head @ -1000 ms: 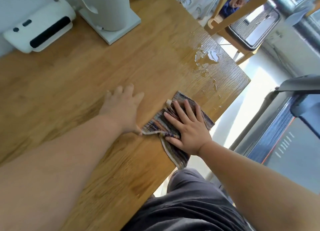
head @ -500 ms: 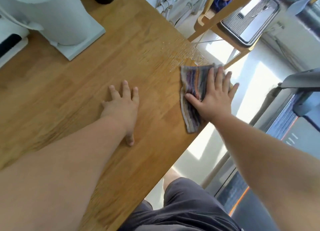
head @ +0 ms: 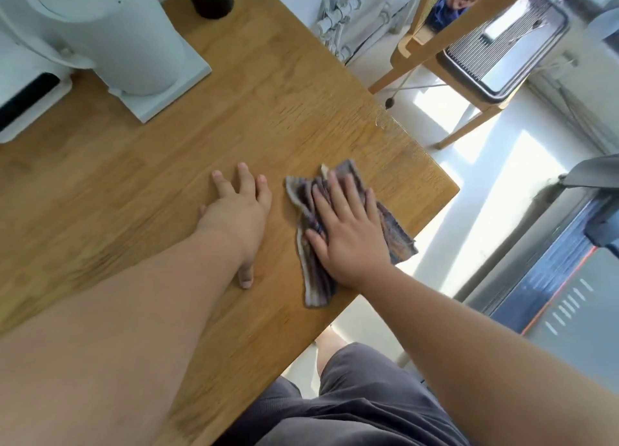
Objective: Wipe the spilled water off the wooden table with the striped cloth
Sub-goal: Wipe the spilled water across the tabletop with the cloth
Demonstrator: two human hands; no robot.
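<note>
Right now I have my right hand [head: 348,231] pressed flat on the striped cloth [head: 338,224], palm down, fingers spread and pointing away from me toward the far table edge; it pins the cloth rather than pinching it. My left hand [head: 239,216] lies flat on the bare wooden table [head: 268,110] just beside the cloth, fingers spread, thumb tucked toward me, holding nothing. The cloth sits crumpled near the table's right corner, its long axis running from the far left toward me, one end hanging over the near edge. A faint smear of water [head: 385,124] glints by the far edge, apart from the cloth.
</note>
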